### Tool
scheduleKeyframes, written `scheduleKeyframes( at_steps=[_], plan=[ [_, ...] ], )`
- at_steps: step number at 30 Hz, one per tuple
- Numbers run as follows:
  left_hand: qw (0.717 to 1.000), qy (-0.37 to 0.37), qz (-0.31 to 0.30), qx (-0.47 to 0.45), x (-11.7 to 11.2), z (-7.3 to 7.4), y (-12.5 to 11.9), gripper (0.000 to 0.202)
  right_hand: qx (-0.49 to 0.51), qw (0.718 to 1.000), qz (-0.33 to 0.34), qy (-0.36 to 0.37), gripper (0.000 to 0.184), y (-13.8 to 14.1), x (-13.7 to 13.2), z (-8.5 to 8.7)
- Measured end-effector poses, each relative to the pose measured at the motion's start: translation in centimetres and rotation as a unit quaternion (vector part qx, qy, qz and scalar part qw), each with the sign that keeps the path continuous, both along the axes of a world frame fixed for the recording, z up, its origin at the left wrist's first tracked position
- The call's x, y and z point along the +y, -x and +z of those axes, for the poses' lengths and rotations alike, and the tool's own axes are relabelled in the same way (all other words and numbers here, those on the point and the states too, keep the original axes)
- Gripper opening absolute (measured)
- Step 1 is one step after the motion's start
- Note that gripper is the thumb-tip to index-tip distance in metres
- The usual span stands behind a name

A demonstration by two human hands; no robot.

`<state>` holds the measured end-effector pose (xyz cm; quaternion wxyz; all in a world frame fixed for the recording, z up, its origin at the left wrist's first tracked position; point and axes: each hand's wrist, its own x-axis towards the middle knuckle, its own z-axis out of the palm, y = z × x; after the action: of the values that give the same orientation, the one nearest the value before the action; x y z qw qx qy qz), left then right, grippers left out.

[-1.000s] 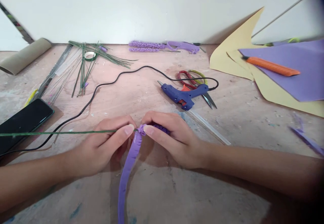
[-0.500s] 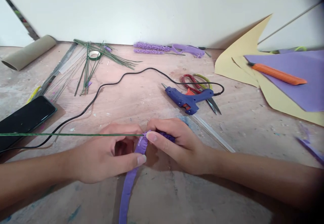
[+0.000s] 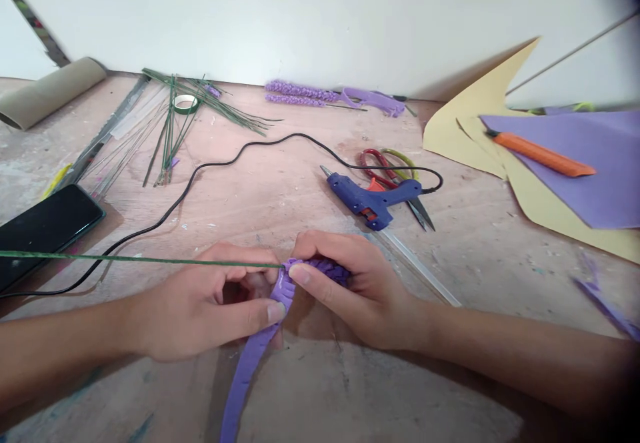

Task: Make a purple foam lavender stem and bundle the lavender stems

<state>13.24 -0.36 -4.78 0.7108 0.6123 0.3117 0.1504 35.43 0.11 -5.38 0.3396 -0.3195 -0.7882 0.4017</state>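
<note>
My left hand (image 3: 225, 303) pinches a fringed purple foam strip (image 3: 247, 363) between thumb and fingers, and the strip's loose end hangs down toward me. My right hand (image 3: 355, 289) is closed around a purple flower spike (image 3: 327, 269), its thumb pressing where the strip meets the stem. From that spot a thin green wire stem (image 3: 145, 258) runs left, above my left hand. White glue-like traces show on the strip near the stem. Part of the spike is hidden inside my right hand.
Beyond my hands lie a blue glue gun (image 3: 373, 197) with a black cord (image 3: 240, 153) and scissors (image 3: 423, 213). To the left are a phone (image 3: 50, 236), green wires (image 3: 170, 136), tape (image 3: 185, 103) and a cardboard tube (image 3: 53, 93). An orange cutter (image 3: 545, 153) rests on purple foam (image 3: 600, 183).
The strip's loose end has swung a little left, and the stem's far end has tipped slightly upward. Slightly more of the purple spike shows by my right hand. Both hands keep their grip.
</note>
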Motion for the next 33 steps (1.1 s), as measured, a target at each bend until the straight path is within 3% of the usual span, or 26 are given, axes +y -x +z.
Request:
scheduleKeyframes(
  at_steps=[4, 10, 17, 24, 29, 33],
  plan=[
    [0.999, 0.036, 0.006, -0.016, 0.1, 0.2, 0.0, 0.015, 0.02, 1.0, 0.0, 0.021, 0.021, 0.0, -0.1, -0.1],
    [1.0, 0.02, 0.02, -0.012, 0.2, 0.3, -0.1, 0.016, 0.042, 0.998, 0.003, 0.051, 0.019, 0.0, -0.1, -0.3],
    [0.995, 0.065, 0.058, -0.046, -0.6, -1.2, 0.6, 0.041, 0.044, 0.996, 0.014, 0.082, 0.021, 0.0, 0.0, -0.5],
    [0.998, -0.021, 0.053, -0.026, -0.3, -1.1, 0.4, 0.044, 0.05, 0.98, 0.064, 0.182, 0.016, -0.3, 0.4, 0.4],
    [0.989, -0.141, 0.052, 0.019, 0.0, -0.5, 0.3, 0.049, 0.039, 0.972, 0.073, 0.221, 0.043, -0.3, 0.4, 0.3],
    [0.991, -0.12, 0.049, 0.017, -0.1, -0.6, 0.3, 0.052, 0.036, 0.972, 0.057, 0.225, 0.038, -0.1, 0.2, 0.3]
  ],
)
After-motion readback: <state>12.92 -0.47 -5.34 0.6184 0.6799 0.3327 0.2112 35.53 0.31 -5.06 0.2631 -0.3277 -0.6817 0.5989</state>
